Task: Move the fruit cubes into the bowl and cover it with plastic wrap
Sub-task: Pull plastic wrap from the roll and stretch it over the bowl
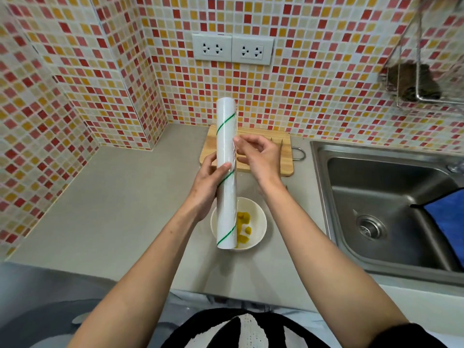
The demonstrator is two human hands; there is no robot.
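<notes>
A white bowl (pixel 258 219) stands on the grey counter near its front edge, with several yellow fruit cubes (pixel 243 226) inside. Above it I hold a roll of plastic wrap (pixel 226 146), white with green spiral stripes, lengthwise away from me. The roll hides the bowl's left part. My left hand (pixel 208 182) grips the roll around its middle. My right hand (pixel 261 156) pinches the loose edge of the film at the roll's right side, thumb and forefinger together.
A wooden cutting board (pixel 283 149) lies behind the bowl against the tiled wall. A steel sink (pixel 381 202) sits to the right, with a blue cloth (pixel 449 217) on its right rim. Wall sockets (pixel 232 49) are above the board. A wire rack (pixel 421 84) hangs at upper right.
</notes>
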